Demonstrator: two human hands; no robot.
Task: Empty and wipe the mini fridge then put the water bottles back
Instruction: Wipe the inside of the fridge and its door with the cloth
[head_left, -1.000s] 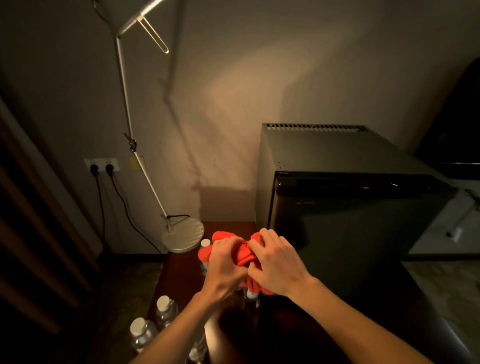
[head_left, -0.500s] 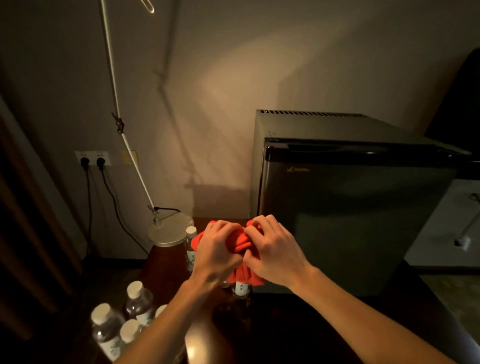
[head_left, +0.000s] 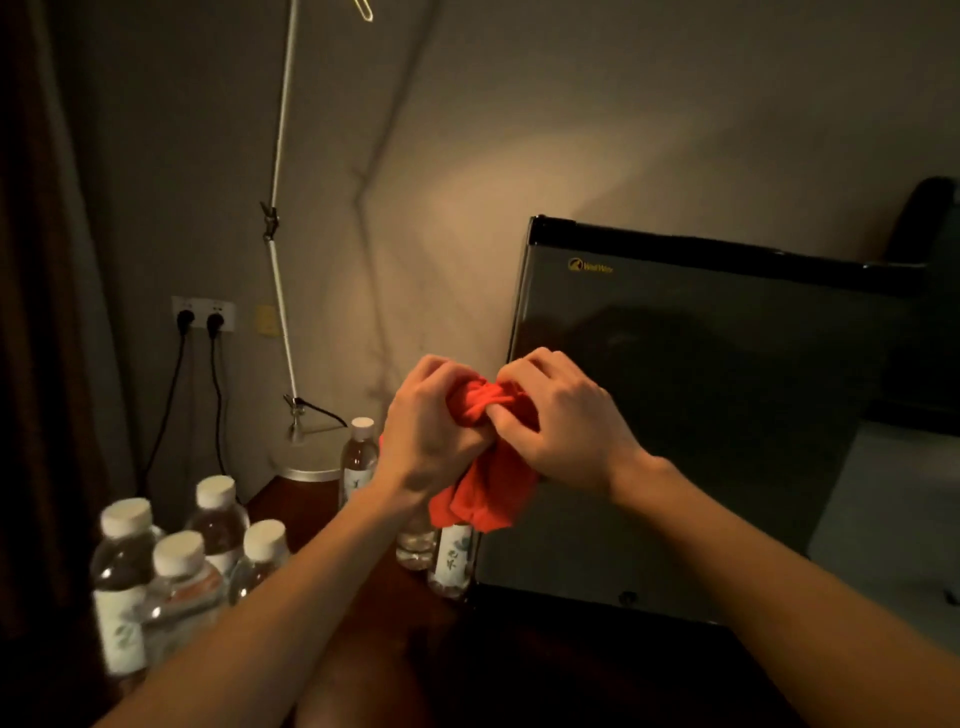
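A red cloth (head_left: 485, 483) is bunched between my two hands in front of the mini fridge's left edge. My left hand (head_left: 428, 431) grips its left side and my right hand (head_left: 561, 426) grips its right side, with a fold hanging below. The black mini fridge (head_left: 701, 415) stands on the dark wooden table (head_left: 322, 499) with its door closed. Several water bottles (head_left: 171, 571) with white caps stand at the table's near left. One bottle (head_left: 358, 457) stands behind my left wrist, and two bottles (head_left: 449, 564) stand by the fridge's lower left corner, partly hidden by the cloth.
A desk lamp's round base (head_left: 311, 473) sits at the table's back left, and its thin arm (head_left: 280, 218) rises along the wall. Two black plugs sit in a wall socket (head_left: 202, 317) on the left. A pale surface (head_left: 883, 509) lies to the right of the fridge.
The view has dropped lower and closer, so the fridge top is out of sight and more bottles show. Both hands keep gripping the red cloth and have bunched it tighter.
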